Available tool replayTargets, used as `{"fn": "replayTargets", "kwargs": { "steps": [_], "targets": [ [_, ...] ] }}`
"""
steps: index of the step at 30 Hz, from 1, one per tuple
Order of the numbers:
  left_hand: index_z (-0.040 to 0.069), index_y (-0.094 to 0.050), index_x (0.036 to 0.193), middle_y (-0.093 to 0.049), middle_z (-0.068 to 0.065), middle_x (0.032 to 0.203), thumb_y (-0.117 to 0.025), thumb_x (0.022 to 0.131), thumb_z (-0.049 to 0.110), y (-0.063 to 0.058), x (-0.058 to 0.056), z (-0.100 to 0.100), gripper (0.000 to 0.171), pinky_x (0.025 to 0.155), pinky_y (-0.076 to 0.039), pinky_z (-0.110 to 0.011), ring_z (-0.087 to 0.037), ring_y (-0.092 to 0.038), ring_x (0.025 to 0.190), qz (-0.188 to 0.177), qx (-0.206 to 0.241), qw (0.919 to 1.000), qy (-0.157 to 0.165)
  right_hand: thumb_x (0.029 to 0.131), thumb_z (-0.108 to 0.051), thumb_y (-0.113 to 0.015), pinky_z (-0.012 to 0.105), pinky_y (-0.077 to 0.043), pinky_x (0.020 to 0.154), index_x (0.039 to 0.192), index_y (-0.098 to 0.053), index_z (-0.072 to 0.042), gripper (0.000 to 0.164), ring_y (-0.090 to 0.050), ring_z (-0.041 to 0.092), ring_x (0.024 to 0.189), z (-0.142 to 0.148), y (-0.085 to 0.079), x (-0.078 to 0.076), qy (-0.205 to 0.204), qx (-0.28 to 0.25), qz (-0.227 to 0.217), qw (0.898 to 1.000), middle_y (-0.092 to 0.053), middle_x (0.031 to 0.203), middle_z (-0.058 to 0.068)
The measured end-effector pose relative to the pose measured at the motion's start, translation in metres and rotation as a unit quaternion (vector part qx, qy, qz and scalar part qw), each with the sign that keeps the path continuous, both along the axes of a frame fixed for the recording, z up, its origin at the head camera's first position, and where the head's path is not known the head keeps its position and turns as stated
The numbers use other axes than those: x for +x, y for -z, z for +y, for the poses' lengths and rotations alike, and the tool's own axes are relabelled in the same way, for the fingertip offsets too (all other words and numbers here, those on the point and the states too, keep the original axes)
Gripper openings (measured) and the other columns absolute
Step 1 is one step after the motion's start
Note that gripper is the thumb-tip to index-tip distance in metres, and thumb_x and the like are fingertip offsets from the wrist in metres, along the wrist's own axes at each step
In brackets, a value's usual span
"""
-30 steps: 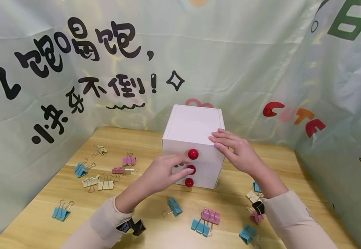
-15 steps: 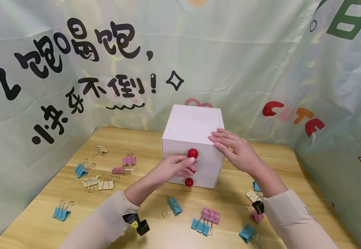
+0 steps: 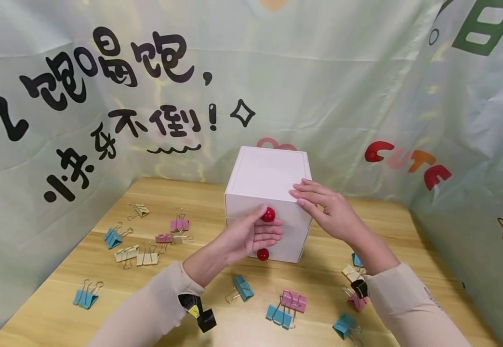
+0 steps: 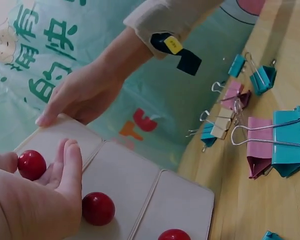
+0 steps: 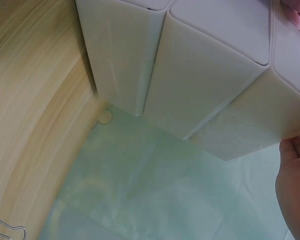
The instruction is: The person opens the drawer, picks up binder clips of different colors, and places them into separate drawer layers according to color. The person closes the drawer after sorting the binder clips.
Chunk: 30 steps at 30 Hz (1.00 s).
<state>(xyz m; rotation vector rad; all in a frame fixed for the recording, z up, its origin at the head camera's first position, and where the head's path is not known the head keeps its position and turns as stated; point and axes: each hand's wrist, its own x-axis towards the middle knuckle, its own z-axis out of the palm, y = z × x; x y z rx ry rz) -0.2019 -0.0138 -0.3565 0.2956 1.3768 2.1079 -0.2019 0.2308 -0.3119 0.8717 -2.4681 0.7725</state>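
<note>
White drawer box [image 3: 271, 171] standing on a wooden table [image 3: 121, 313]

The left hand [image 3: 244, 236] pinches the top red knob [image 3: 269, 215] between thumb and fingers; the right hand [image 3: 331, 212], fingers extended, rests on the box's top right edge. Binder clips [image 3: 244, 288] lie around.

The drawer box [image 3: 273, 173] is white, its knobs [image 3: 269, 215] red. Left of it, clips [image 3: 112, 237] are blue, pink and cream.
</note>
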Motion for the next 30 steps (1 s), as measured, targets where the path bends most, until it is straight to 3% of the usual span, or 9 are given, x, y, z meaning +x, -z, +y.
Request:
{"fn": "replayTargets", "kwargs": {
  "steps": [3, 12, 21, 30],
  "targets": [
    [-0.008, -0.058, 0.122, -0.069, -0.016, 0.107, -0.055, 0.098, 0.046, 0.0, 0.002, 0.001, 0.059, 0.092, -0.053, -0.037, -0.035, -0.064, 0.109, 0.009, -0.006, 0.9997, -0.02, 0.097, -0.024, -0.063, 0.05, -0.034, 0.11, 0.128, -0.067, -0.014, 0.032, -0.042, 0.023, 0.136, -0.001, -0.001, 0.0, 0.0, 0.0, -0.003, 1.0, -0.059, 0.136, 0.003],
    [-0.007, -0.063, 0.112, -0.07, -0.013, 0.098, -0.055, 0.097, 0.048, -0.001, 0.005, -0.001, 0.058, 0.085, -0.056, -0.035, -0.034, -0.067, 0.101, 0.078, -0.09, 0.9916, -0.05, 0.097, -0.024, -0.062, 0.052, -0.033, 0.11, 0.128, -0.067, -0.013, 0.033, -0.041, 0.024, 0.137, -0.001, -0.003, 0.002, -0.002, 0.001, -0.014, 1.0, -0.059, 0.135, 0.005],
    [-0.007, -0.065, 0.109, -0.071, -0.015, 0.097, -0.056, 0.095, 0.051, -0.001, 0.018, -0.008, 0.06, 0.083, -0.057, -0.035, -0.031, -0.069, 0.094, 0.089, -0.102, 0.9901, -0.036, 0.104, -0.035, -0.049, 0.055, -0.026, 0.113, 0.136, -0.06, -0.019, 0.038, -0.032, 0.023, 0.142, 0.002, -0.014, 0.001, 0.0, 0.015, -0.103, 0.995, -0.051, 0.144, 0.0],
    [-0.008, -0.065, 0.108, -0.071, -0.015, 0.094, -0.055, 0.096, 0.051, 0.002, 0.036, -0.012, 0.061, 0.082, -0.057, -0.034, -0.028, -0.07, 0.088, 0.094, -0.102, 0.9903, -0.008, 0.1, -0.029, -0.058, 0.054, -0.029, 0.112, 0.133, -0.063, -0.015, 0.036, -0.036, 0.024, 0.14, 0.004, -0.014, 0.0, -0.009, 0.014, -0.101, 0.995, -0.053, 0.142, 0.001]
  ]
}}
